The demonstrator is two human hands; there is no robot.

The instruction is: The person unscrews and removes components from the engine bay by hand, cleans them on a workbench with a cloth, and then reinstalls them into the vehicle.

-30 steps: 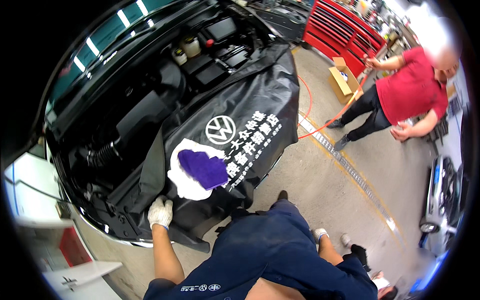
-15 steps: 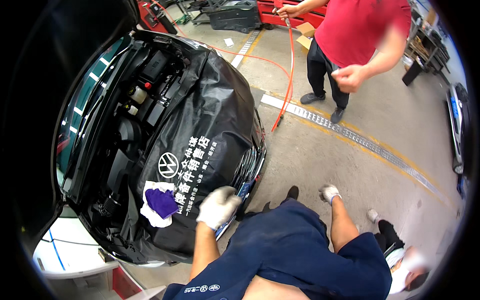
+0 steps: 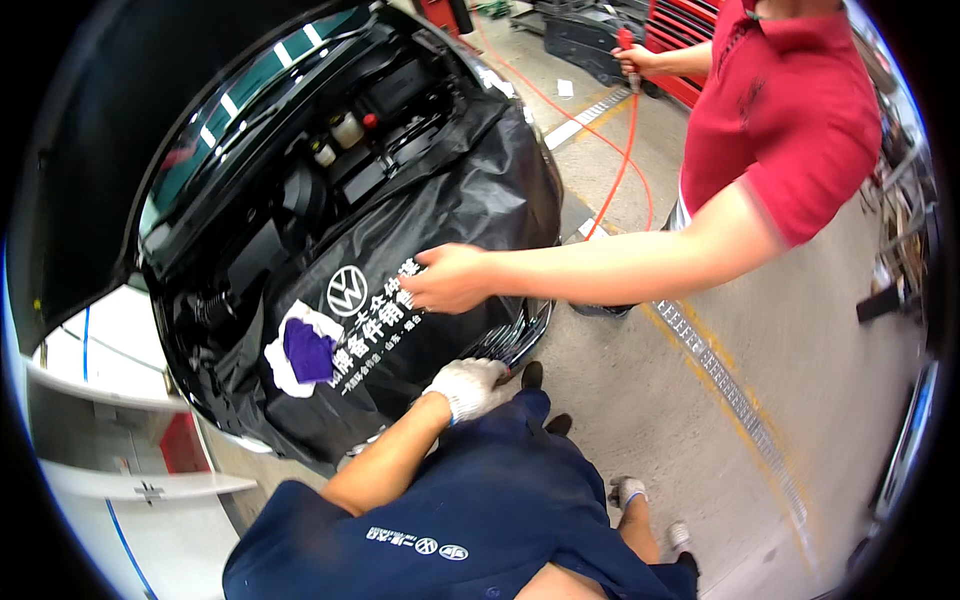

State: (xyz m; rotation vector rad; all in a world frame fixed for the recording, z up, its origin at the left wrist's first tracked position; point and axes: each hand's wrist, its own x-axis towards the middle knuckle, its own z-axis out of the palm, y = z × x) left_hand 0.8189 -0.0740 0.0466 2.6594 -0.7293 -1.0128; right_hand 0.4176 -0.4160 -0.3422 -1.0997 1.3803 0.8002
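Observation:
My left hand (image 3: 467,391), in a white knit glove, is at the car's front edge beside the grille. Its fingers are closed, and what they hold, if anything, is hidden. My right hand (image 3: 628,492), also gloved, hangs low at my side over the floor, with fingers loosely curled and apart. A black protective cover (image 3: 455,215) drapes over the front of the car, whose hood (image 3: 80,150) is raised. On the cover lie a white cloth (image 3: 287,376) and a purple cloth (image 3: 308,352), bunched together. A co-worker's bare hand (image 3: 450,278) reaches over the cover's printed part.
The co-worker in a red shirt (image 3: 735,120) stands close at the right, an arm stretched across the car's front. Their other hand holds a red-handled tool (image 3: 627,50) on an orange hose (image 3: 625,170). A metal floor drain (image 3: 715,372) runs behind. Another white car (image 3: 110,480) stands at left.
The co-worker has come nearer and stretched an arm over the cover. My view has turned, and my left hand is now nearer the grille edge. The cloths have stayed on the cover.

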